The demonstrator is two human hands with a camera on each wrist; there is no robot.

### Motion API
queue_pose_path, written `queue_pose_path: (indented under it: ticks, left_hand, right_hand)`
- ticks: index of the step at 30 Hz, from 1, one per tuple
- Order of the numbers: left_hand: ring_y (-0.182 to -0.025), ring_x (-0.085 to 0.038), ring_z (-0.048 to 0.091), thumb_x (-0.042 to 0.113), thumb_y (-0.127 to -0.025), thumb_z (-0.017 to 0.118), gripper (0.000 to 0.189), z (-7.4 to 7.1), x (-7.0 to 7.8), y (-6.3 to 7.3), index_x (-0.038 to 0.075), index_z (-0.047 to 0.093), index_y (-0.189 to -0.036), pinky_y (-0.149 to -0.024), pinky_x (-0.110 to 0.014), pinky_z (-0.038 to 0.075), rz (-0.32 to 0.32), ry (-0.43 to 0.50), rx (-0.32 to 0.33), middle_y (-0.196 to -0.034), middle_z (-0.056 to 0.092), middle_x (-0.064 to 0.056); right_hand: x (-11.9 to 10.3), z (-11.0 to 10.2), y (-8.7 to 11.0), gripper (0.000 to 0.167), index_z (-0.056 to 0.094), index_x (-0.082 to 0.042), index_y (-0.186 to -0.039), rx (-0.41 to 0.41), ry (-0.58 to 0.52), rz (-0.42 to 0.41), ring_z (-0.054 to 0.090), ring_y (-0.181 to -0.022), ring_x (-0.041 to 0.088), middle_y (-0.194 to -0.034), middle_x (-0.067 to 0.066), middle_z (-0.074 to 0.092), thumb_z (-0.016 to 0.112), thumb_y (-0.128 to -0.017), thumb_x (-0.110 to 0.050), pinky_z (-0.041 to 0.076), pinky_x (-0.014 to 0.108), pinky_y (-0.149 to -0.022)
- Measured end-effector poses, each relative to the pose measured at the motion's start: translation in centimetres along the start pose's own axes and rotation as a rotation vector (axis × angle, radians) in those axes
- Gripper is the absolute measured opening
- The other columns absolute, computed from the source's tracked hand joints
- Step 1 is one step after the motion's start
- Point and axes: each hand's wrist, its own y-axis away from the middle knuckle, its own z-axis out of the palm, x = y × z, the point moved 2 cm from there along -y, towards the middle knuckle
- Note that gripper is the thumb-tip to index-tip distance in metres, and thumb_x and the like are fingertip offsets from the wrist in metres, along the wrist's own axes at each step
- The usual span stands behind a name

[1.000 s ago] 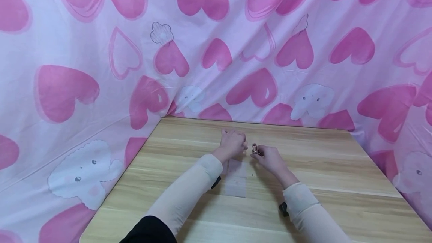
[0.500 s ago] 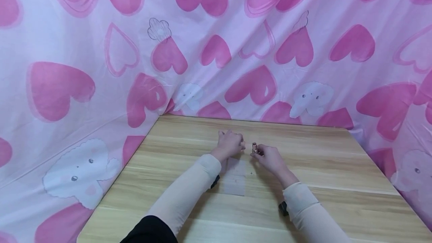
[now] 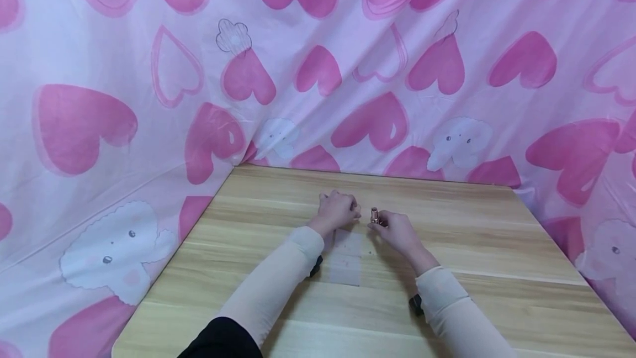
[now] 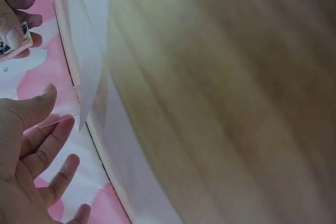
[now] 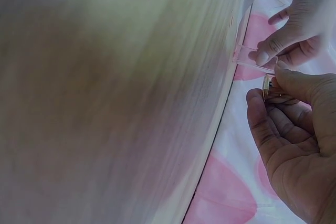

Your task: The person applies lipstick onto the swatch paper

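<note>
In the head view my left hand (image 3: 338, 210) is over the far middle of the table. Its thumb and index finger pinch a thin clear strip (image 4: 65, 97), perhaps plastic or glass; the other fingers are spread. Close by on the right, my right hand (image 3: 398, 232) holds a small shiny rose-gold piece (image 3: 375, 215) with an upright tube-like top. The right wrist view shows the thin gold edge (image 5: 265, 86) of this piece between thumb and fingertips, just below the strip. Its exact kind is unclear. The two held things look apart in the head view.
Thin pale sheets (image 3: 345, 270) lie on the wooden table (image 3: 497, 253) below my left hand. A tiny dark speck (image 3: 370, 252) is to their right. Heart-patterned pink cloth (image 3: 370, 126) hangs behind the table and along its sides.
The head view has tilted slightly, moving the background. My left hand has shifted a little to the left, away from the right one. My right hand keeps its grip on the rose-gold piece.
</note>
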Motion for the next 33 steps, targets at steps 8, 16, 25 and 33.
queue_pose_path:
  ticks: [8, 16, 25, 33]
  left_hand:
    - [-0.111, -0.021, 0.056, 0.049, -0.087, 0.075, 0.023, -0.1, -0.6, 0.4, 0.028, 0.073, -0.097, -0.101, -0.057, 0.033, -0.054, 0.091, -0.049, -0.102, 0.071, 0.012]
    - [-0.111, -0.021, 0.059, 0.051, -0.087, 0.075, 0.032, -0.5, -0.9, 0.6, 0.028, 0.074, -0.108, -0.100, -0.055, 0.034, -0.085, 0.126, -0.083, -0.106, 0.072, 0.013]
    - [-0.110, -0.022, 0.058, 0.050, -0.087, 0.075, 0.034, -0.8, -1.0, 0.9, 0.025, 0.074, -0.111, -0.098, -0.054, 0.035, -0.071, 0.124, -0.076, -0.105, 0.072, 0.011]
    - [-0.110, -0.023, 0.058, 0.052, -0.087, 0.074, 0.036, -1.0, -1.0, 0.9, 0.025, 0.074, -0.112, -0.101, -0.055, 0.033, -0.075, 0.127, -0.076, -0.108, 0.072, 0.011]
  right_hand:
    - [-0.3, -0.1, 0.2, 0.015, 0.068, -0.011, -0.087, 0.005, 0.001, -0.007, 0.059, -0.071, 0.014, -0.078, -0.001, 0.067, 0.076, -0.091, -0.023, 0.053, 0.036, -0.068]
    - [-0.2, 0.0, -0.1, 0.014, 0.069, -0.010, -0.090, 0.005, -0.015, 0.010, 0.060, -0.072, 0.015, -0.080, -0.001, 0.068, 0.076, -0.091, -0.022, 0.052, 0.035, -0.068]
    - [-0.3, 0.0, 0.0, 0.015, 0.068, -0.011, -0.088, 0.004, -0.010, 0.002, 0.058, -0.071, 0.014, -0.079, -0.001, 0.067, 0.076, -0.091, -0.024, 0.052, 0.035, -0.068]
    - [-0.2, -0.1, 0.0, 0.014, 0.068, -0.010, -0.089, 0.003, -0.031, 0.016, 0.058, -0.072, 0.015, -0.079, 0.000, 0.067, 0.076, -0.091, -0.022, 0.052, 0.035, -0.067]
